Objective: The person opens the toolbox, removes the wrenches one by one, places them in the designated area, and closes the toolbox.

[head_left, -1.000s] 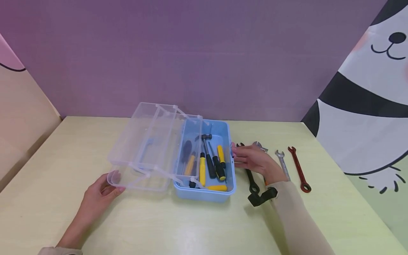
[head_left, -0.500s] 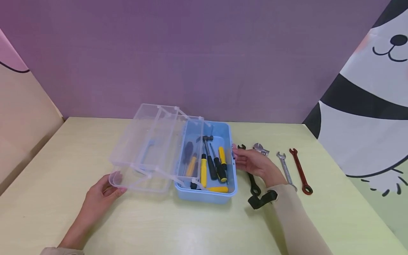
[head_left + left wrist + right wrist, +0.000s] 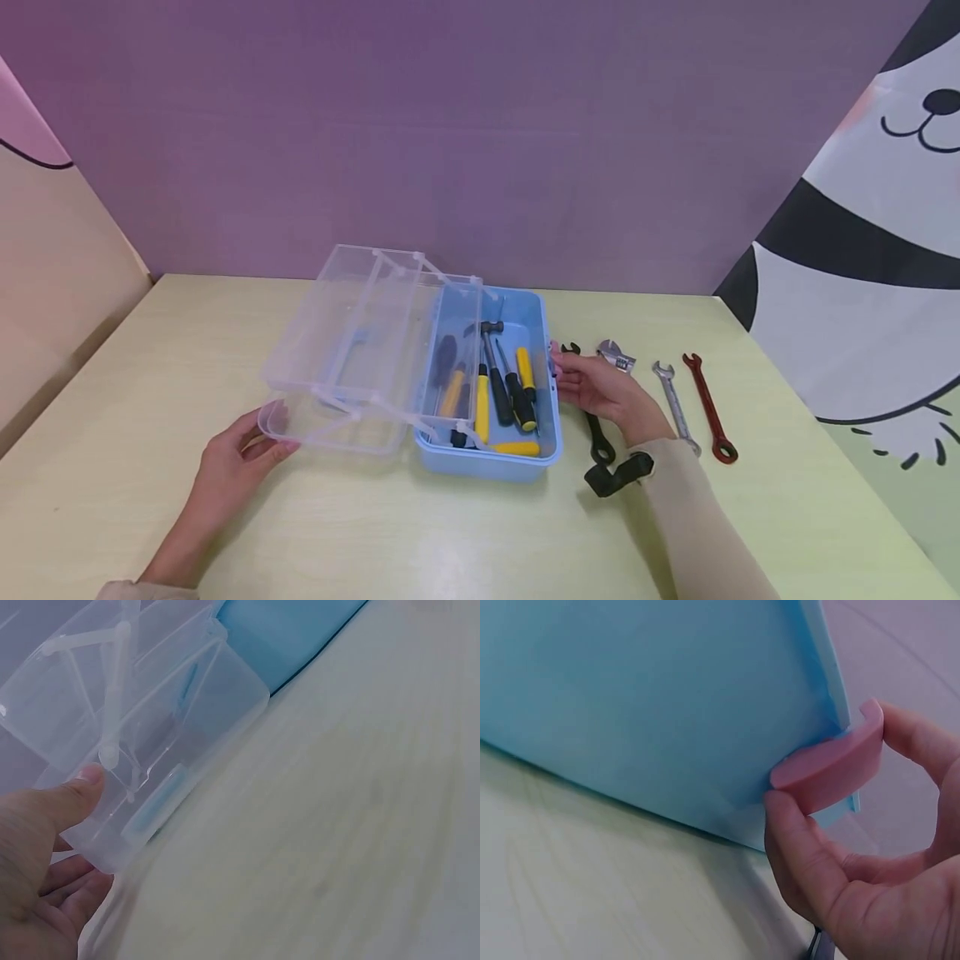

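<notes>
A blue toolbox (image 3: 487, 468) stands on the table with its clear lid (image 3: 322, 333) swung out to the left. My left hand (image 3: 236, 467) pinches the lid's near left edge, thumb on top and fingers below in the left wrist view. On the toolbox's right side my right hand (image 3: 603, 392) pinches a pink latch (image 3: 829, 772) between thumb and fingers. Inside the toolbox lie a hammer (image 3: 496, 383), a black-and-yellow screwdriver (image 3: 517, 398) and several yellow-handled tools (image 3: 482, 406). The lid's clear trays partly cover the left ones.
Right of the toolbox lie a black wrench (image 3: 600, 442), partly behind my right hand, an adjustable wrench (image 3: 617, 356), a silver wrench (image 3: 675, 407) and a red-brown wrench (image 3: 709, 408). A purple wall (image 3: 450, 150) rises behind the table (image 3: 420, 533).
The head view has shifted slightly. Both hands keep their holds on the lid and the latch.
</notes>
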Motion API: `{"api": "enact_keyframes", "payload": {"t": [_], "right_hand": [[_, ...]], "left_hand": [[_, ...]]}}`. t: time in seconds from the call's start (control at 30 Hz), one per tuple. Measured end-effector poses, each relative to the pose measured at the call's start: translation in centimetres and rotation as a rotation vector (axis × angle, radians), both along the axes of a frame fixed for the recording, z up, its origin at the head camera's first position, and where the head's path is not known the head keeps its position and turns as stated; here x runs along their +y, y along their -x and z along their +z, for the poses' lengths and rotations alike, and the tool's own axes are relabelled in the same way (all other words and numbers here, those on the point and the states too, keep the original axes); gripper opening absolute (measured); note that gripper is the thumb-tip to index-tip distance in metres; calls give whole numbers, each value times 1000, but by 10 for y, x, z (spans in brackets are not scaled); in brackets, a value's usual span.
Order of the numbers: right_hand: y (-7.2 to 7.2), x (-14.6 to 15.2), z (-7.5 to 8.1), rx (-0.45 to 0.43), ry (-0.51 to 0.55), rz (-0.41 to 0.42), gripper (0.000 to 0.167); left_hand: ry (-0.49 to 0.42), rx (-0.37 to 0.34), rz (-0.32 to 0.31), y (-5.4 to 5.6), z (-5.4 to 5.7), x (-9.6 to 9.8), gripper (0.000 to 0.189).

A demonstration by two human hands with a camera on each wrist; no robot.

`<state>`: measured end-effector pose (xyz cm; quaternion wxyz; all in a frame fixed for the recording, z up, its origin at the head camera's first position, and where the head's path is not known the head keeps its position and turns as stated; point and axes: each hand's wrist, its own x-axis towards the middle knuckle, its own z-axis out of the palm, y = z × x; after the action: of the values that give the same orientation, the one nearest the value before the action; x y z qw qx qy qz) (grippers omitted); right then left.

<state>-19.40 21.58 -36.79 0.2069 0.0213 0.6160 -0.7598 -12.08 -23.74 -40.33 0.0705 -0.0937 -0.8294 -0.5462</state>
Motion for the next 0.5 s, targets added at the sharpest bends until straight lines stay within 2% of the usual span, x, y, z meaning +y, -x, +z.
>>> {"api": "enact_keyframes", "payload": {"t": [0.17,0.37,0.5], "right_hand": [[-1,0,0,5,8,2,27],[-2,0,0,9,13,-10,27],[-1,1,-1,6,26,-8,28]], "left_hand": [[-40,51,1,-2,3,0,53],[-43,195,-7,-3,7,1,55],[-25,265,17,-2,11,3,55]]}}
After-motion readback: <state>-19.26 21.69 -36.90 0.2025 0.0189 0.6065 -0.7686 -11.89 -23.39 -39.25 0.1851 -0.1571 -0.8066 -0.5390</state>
